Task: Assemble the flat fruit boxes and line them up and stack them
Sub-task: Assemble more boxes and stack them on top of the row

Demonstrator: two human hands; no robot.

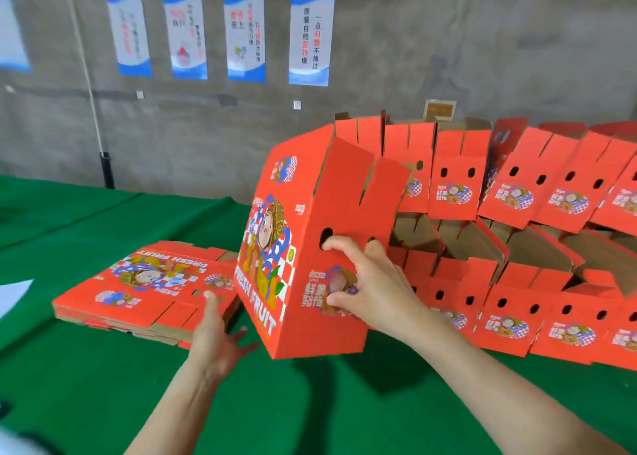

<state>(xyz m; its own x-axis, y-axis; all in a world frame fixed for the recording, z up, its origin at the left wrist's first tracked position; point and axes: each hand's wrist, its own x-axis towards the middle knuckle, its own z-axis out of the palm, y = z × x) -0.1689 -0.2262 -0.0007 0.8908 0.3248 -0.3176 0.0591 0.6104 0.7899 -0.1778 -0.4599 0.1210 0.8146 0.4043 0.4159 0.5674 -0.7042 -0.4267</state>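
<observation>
From the head camera: your right hand has the one assembled box in its grip. The forefinger hooks into a handhole of the end panel and the thumb pinches the print below. The box hangs tilted, clear of the green desk, its long axis near upright with the top leaning right. The stacked row lies just right of that grip and a little behind, so the right hand is the nearer one. I judge the box must swing right and level out to join it. Your left hand holds nothing, fingers straight, fingertips at the near edge of the pile of flats. Count: one box in hand, one pile of flats — layers too thin to count — and two tiers of finished boxes, at least four showing in each, running off the right edge
</observation>
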